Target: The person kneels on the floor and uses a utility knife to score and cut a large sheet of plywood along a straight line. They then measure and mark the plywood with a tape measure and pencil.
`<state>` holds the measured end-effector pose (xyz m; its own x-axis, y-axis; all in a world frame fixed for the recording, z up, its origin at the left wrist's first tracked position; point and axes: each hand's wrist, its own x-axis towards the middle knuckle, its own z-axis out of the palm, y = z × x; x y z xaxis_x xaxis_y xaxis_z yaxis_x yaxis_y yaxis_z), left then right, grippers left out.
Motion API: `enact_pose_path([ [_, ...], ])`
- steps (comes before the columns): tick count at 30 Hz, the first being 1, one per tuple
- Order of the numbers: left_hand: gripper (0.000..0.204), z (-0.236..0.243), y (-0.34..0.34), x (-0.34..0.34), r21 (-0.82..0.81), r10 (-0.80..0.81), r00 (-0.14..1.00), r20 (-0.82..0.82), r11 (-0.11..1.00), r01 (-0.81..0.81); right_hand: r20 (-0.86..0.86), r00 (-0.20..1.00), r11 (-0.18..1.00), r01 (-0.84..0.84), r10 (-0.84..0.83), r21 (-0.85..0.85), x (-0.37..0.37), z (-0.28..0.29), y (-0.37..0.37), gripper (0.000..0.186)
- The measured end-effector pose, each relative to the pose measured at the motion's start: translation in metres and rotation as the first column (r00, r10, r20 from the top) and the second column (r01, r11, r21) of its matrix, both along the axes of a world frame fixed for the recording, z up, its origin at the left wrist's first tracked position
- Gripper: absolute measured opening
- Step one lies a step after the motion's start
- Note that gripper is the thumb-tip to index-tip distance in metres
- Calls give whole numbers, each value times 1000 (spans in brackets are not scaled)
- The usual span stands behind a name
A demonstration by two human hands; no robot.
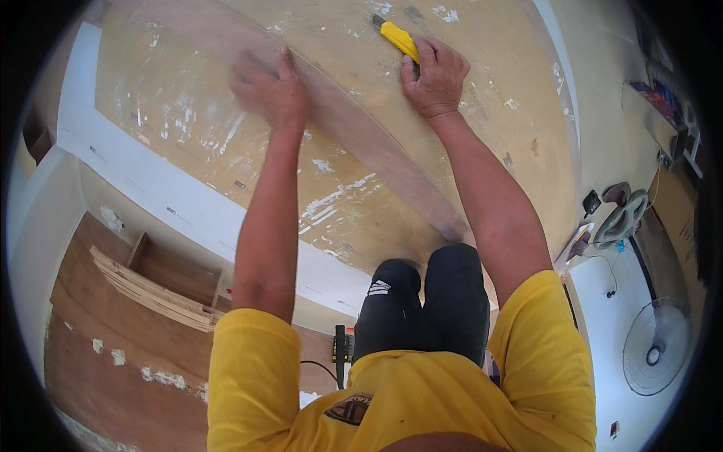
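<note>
Yellow utility knife [399,39] is sitting just past 12 o'clock, dark end pointing between 10 and 11, lower end going into the right hand [437,79] at 1 o'clock. Right hand is gripping it, fingers curling around the handle, thumb pressing along the near side. Left hand [271,90] is working at 11 o'clock, thumb sticking up, fingers blurring; cannot tell how far it is opening or whether it is holding anything. It is overlapping a pinkish-brown strip [339,113] in view; contact unclear. Strip is running diagonally from 11 o'clock down toward 3, passing between the two hands, and is crossing a large tan board [520,128]. Board is showing white smears and flecks, most densely on the left side of the strip. White border [151,196] is edging the board around 9 o'clock. Black trousers [456,301] are showing at 5 o'clock, knees lining up at the board's near edge. Yellow T-shirt [422,392] is filling 6 o'clock. Further out: thin wooden strips [151,294] are lying in a stack between 8 and 9, above a brown wooden surface [151,354] carrying white patches. Round fan [633,354] is standing at 4, blades blurring. Grey rounded objects [625,215] are lying at 3, too small to identify.
</note>
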<state>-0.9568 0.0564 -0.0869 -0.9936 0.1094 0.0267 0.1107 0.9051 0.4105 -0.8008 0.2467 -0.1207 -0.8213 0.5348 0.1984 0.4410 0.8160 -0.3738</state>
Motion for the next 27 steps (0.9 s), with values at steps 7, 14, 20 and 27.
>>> enact_pose_path([
  [7,81,-19,-1,-134,-32,81,997,-18,996,-82,58,998,1000,-11,10,21,0,0,-1,44],
  [14,68,-32,15,-134,-177,242,970,-36,953,-244,87,995,997,-46,40,66,-2,1,0,50],
  [20,66,-26,23,-133,-188,239,960,-148,946,-264,189,973,991,-135,134,-11,2,14,16,50],
  [27,78,-44,9,-138,-147,207,977,-60,966,-214,393,788,787,579,-474,-213,93,53,164,36],
])
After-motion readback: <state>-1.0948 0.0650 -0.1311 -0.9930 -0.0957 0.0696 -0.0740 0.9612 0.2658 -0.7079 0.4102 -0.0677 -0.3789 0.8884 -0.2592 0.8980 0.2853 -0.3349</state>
